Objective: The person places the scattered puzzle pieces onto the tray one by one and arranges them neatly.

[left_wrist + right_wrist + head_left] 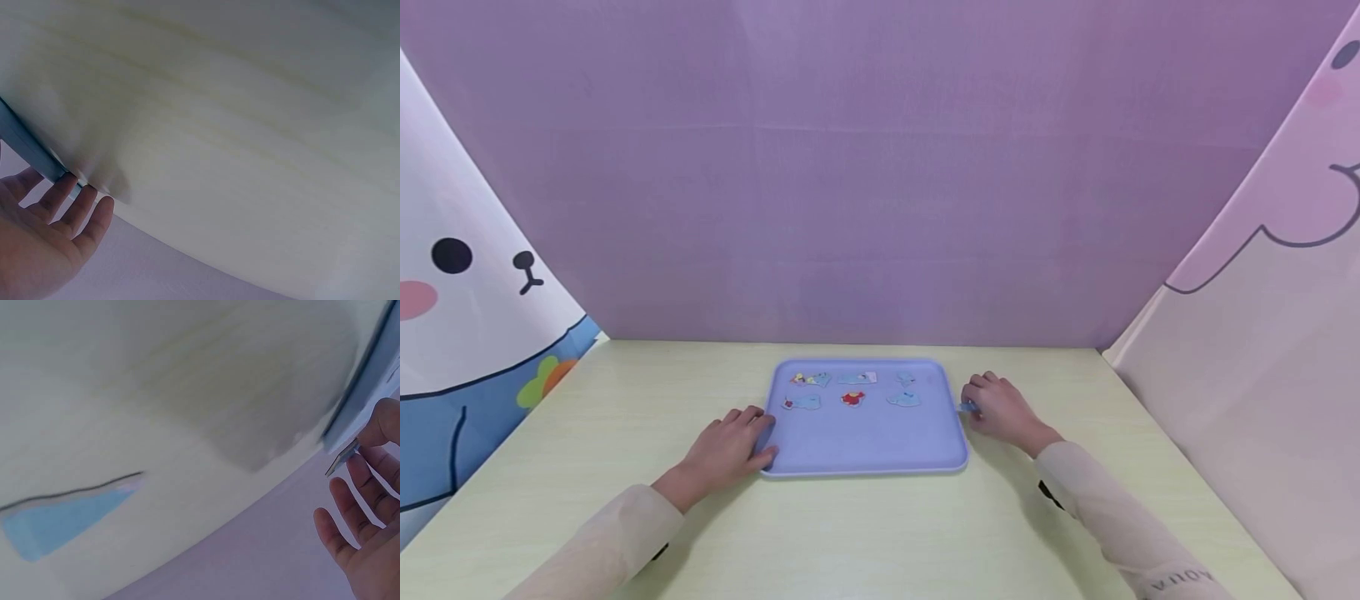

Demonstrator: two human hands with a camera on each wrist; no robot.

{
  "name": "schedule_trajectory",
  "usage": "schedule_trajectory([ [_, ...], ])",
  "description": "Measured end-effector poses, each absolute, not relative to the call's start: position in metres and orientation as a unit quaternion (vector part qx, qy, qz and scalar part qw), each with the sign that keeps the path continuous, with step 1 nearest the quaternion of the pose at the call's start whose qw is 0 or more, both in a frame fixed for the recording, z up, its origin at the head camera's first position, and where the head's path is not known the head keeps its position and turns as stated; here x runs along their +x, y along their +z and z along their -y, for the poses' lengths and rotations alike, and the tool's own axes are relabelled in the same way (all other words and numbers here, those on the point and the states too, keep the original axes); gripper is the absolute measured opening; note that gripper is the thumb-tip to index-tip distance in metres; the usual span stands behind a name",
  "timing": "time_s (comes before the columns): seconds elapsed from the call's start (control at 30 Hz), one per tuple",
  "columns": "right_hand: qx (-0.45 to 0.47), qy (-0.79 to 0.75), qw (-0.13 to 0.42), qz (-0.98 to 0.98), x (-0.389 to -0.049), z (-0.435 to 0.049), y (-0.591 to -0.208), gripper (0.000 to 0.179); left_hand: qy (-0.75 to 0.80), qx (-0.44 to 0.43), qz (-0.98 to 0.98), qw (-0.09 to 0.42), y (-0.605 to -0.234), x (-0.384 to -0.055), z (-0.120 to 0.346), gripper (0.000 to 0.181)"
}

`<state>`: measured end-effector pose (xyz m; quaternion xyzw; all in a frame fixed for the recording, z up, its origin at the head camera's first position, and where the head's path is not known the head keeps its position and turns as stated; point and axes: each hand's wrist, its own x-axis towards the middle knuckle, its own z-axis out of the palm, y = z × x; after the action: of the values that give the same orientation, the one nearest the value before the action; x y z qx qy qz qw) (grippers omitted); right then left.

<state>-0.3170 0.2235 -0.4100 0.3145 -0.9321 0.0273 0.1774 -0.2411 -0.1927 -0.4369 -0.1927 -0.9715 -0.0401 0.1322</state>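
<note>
A lavender-blue tray (865,446) with a raised rim lies flat on the table. On it several small flat cut-out pieces form two rows in its upper half, mostly light blue, with one red piece (852,399). My left hand (726,450) rests at the tray's left edge, its fingers and thumb spread along the rim. In the left wrist view the fingers look nearly straight. Just beyond the tray's right edge, my right hand (1002,410) pinches a small flat blue cut-out piece (342,457) between thumb and index finger; its printed face is mostly hidden.
The pale wood-patterned table (865,533) extends around the tray. Behind it rises a purple backdrop (865,183). Printed cartoon panels stand at the left (482,333) and right (1262,350) sides.
</note>
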Motion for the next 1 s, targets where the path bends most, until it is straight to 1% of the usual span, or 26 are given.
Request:
schedule_trajectory([
  [0.3, 0.324, 0.010, 0.150, 0.934, -0.317, -0.197, -0.403, 0.015, -0.037, -0.190, 0.972, 0.134, -0.437, -0.240, 0.193, 0.050],
  [0.67, 0.357, -0.020, 0.140, 0.924, -0.316, -0.163, -0.401, 0.014, -0.037, -0.189, 0.973, 0.128, -0.438, -0.242, 0.192, 0.050],
  [0.87, 0.376, -0.027, 0.143, 0.915, -0.317, -0.147, -0.401, 0.015, -0.036, -0.192, 0.972, 0.132, -0.438, -0.242, 0.193, 0.049],
  [1.0, 0.378, -0.032, 0.125, 0.917, -0.317, -0.136, -0.402, 0.015, -0.037, -0.191, 0.972, 0.132, -0.439, -0.242, 0.193, 0.049],
])
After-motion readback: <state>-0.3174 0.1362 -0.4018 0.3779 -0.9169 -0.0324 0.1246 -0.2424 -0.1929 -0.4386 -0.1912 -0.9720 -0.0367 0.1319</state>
